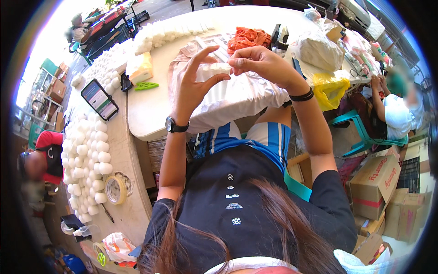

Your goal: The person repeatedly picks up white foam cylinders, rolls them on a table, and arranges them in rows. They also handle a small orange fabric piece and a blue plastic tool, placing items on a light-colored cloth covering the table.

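Over the cloth-covered table edge, my left hand [194, 82] curves its fingers and thumb around a small white rounded piece [215, 69]. My right hand [258, 64] meets it from the other side, with thumb and forefinger pinched together at the piece's right end. What lies inside that pinch is too small to make out. Below both hands spreads a pale striped cloth [246, 102], hanging over the near edge. A bunched orange cloth [248, 38] sits just beyond my right hand.
Many white rounded pieces [89, 155] crowd the left table, near a phone [99, 99] and tape roll [116, 190]. A green cutter [146, 86] lies beside a yellowish block [139, 68]. At right are a yellow bag [329, 90], teal chair [360, 132], cartons [375, 185] and a seated person [401, 112].
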### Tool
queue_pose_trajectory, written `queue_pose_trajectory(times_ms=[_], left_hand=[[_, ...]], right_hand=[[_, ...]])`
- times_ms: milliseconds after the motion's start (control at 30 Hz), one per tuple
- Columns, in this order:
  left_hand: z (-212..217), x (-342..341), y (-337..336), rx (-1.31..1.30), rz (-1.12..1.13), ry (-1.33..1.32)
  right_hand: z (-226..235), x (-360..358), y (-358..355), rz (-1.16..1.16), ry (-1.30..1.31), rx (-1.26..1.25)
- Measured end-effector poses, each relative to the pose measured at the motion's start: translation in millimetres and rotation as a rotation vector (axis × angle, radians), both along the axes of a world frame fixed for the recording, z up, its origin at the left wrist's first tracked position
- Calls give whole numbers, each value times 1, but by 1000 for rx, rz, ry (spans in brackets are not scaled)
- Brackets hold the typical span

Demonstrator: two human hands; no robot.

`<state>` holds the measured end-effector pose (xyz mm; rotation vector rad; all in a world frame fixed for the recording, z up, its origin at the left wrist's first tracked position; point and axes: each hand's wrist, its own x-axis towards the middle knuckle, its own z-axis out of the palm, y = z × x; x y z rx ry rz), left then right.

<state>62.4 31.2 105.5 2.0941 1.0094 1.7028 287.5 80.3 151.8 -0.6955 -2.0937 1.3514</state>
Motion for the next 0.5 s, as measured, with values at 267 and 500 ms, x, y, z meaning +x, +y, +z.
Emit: queue_pose_trajectory(times_ms=[267,500], left_hand=[[0,-7,3,135,-20,115],[-4,-14,14,38,-81,73]], right_hand=[[-1,-3,8,-1,-104,7],[-31,-8,15,-8,-41,-49]])
